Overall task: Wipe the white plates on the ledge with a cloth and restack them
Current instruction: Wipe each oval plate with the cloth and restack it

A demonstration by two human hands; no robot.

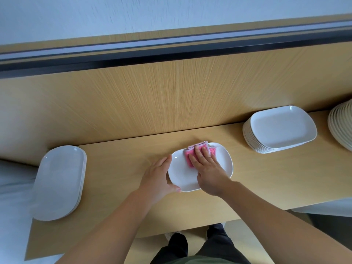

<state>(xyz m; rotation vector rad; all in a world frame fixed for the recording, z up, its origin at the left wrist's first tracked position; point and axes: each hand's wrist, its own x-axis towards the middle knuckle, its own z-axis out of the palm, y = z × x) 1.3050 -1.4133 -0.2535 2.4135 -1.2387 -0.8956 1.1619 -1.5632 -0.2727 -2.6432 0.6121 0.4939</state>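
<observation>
Near the middle of the ledge [122, 168], a little closer to its front edge than to the back panel, one white plate [219, 161] lies flat. The right hand [207, 168] rests on it with the fingers together and stretched out, pressing a pink cloth [189, 156] onto the far half of the plate; it grips nothing, it only pushes down. The left hand [158, 178] is open and curved around the plate's left rim, thumb at the near corner, fingers at the far side, and holds the plate steady.

A short stack [59, 181] of wiped or waiting plates stands at the left end of the ledge, and a taller stack [280, 130] stands near the right end. I cannot tell which one is the finished pile.

What could go wrong: the plate is smooth and so is the wood, so in my judgement a strong stroke toward the body could slide the plate to the front edge if the left hand loosens. The left stack looks to reach over the ledge's front left corner, and a push from the elbow could tip it. The cloth passes over the plate's far rim, so it may catch and unfold.

Hidden things: the right palm covers most of the cloth and the plate centre, so any dirt there is not visible. A third stack [341, 126] of round dishes is cut off by the right border. The plate count in each stack is too blurred to read.
</observation>
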